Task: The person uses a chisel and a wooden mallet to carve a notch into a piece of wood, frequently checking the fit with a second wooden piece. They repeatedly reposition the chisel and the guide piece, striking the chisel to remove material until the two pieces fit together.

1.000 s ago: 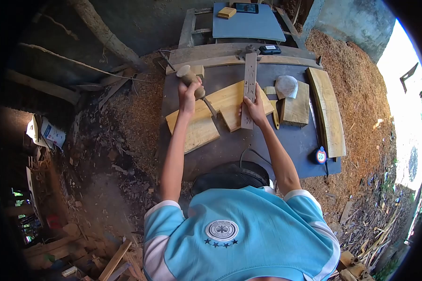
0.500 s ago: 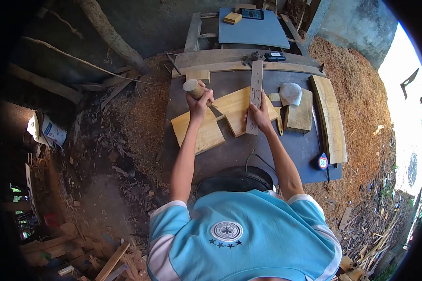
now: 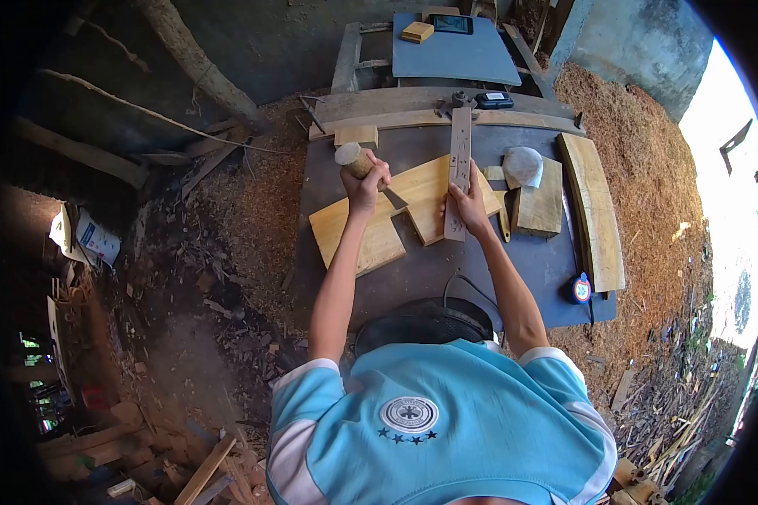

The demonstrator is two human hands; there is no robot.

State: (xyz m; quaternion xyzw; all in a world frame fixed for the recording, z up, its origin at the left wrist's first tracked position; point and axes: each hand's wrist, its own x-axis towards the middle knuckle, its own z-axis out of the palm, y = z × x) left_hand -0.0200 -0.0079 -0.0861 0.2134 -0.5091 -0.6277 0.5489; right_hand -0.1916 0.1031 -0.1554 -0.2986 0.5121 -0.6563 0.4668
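My left hand [image 3: 365, 182] is wrapped around the thick wooden handle of a chisel [image 3: 351, 155]. Its flat blade slants down to the notch in a pale yellow board [image 3: 360, 238] that lies across the table. My right hand [image 3: 472, 204] grips a flat wooden bar [image 3: 461, 139] with a pitted face, fingers around its lower half. The bar stands over the right part of the notched board. Just right of that hand lies a yellow-handled tool [image 3: 504, 223], partly hidden by the board.
A wood block [image 3: 537, 200] with a white rounded piece [image 3: 523, 167] on it stands at right. Beyond it are a long curved plank [image 3: 594, 215] and a tape measure [image 3: 580, 289]. A small block [image 3: 356, 136] sits behind my left hand. A thick plank [image 3: 379, 105] borders the table's [image 3: 514, 273] far side.
My left hand has shifted slightly right with the chisel, and more of the blade now shows at the board's notch. The right hand and bar have barely moved.
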